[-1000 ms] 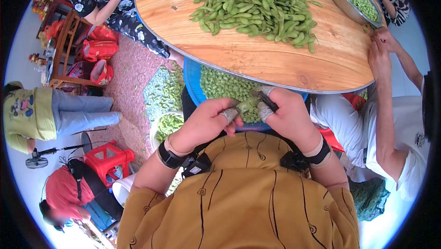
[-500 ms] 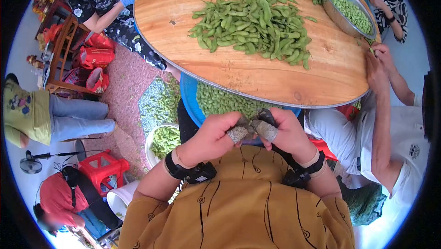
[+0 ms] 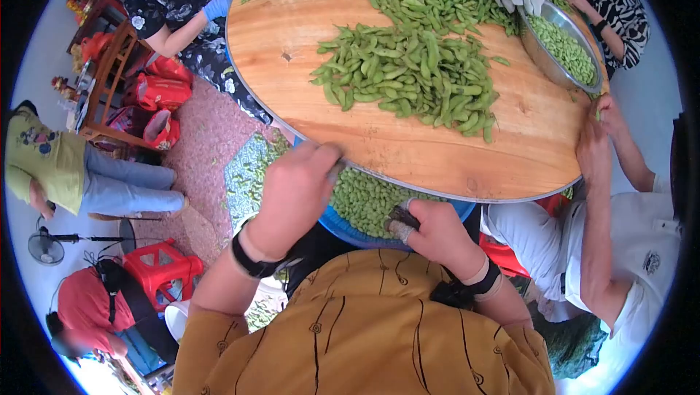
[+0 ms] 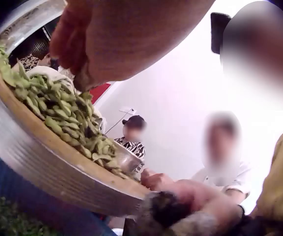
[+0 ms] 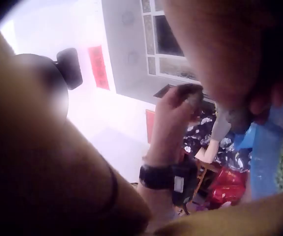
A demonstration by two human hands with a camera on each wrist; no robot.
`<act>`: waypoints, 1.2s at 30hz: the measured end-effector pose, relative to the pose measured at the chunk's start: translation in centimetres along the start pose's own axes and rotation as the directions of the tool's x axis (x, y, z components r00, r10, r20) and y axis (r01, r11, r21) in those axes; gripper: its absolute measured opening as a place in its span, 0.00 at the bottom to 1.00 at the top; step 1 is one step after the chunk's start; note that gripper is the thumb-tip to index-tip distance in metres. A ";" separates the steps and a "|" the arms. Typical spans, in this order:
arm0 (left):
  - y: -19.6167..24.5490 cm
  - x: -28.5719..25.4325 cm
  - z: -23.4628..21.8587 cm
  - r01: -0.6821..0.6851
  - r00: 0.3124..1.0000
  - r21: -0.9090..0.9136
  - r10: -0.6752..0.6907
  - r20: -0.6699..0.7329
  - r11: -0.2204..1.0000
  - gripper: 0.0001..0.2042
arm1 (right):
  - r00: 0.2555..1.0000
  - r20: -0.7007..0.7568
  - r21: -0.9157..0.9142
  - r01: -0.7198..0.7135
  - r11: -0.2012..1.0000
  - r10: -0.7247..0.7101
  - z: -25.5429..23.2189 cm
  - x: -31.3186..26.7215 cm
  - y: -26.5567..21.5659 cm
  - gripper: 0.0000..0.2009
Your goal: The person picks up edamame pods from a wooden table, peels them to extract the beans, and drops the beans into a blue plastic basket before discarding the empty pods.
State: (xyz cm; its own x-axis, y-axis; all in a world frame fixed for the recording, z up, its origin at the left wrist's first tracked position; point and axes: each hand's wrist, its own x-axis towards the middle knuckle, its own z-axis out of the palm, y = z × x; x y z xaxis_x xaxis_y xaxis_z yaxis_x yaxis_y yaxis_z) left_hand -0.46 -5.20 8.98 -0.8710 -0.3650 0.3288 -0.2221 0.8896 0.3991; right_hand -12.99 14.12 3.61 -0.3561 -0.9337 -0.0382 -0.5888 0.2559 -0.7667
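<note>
— Where are the hands?

— The left hand (image 3: pixel 295 189) is up at the near edge of the round table (image 3: pixel 437 154), fingers curled loosely toward the pile of pods (image 3: pixel 412 74); whether it pinches anything I cannot tell. The right hand (image 3: pixel 430 231) sits low over the blue basin (image 3: pixel 343 229) of shelled beans (image 3: pixel 361 202), taped fingers (image 3: pixel 399 230) bent, with no pod visible in them.

— Why the basin there?

— It sits under the table's edge at the lap, likely so beans drop straight in.

— Do the wrist cameras add anything?

— The left wrist view shows the table's metal rim (image 4: pixel 48 167) and pods from below, plus the steel bowl (image 4: pixel 127 161) at the far edge. The right wrist view is mostly blurred palm, but it catches the left hand from the side.
</note>
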 end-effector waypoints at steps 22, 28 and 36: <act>4.0 1.8 3.1 0.509 0.837 -0.729 -0.069 0.542 0.458 0.09 | 0.963 -0.166 0.625 -0.064 0.778 0.213 -4.7 0.8 -1.9 0.11; 4.1 1.9 2.5 0.486 0.840 -0.661 -0.096 0.534 0.572 0.08 | 0.974 -0.172 0.552 -0.029 0.834 0.148 -4.4 0.5 -1.4 0.17; 3.5 1.4 3.9 0.375 0.893 -0.697 -0.037 0.448 0.611 0.11 | 0.985 -0.018 0.587 -0.131 0.799 0.174 -4.6 0.0 -1.9 0.23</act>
State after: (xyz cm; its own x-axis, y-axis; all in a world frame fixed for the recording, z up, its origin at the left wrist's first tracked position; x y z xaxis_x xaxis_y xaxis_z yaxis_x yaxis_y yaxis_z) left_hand -4.12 -1.49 7.53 -0.9660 -0.2361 -0.1050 -0.1573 0.2150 0.9639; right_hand -15.22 14.75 7.99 -0.4658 -0.8704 -0.1597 0.0024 0.1792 -0.9838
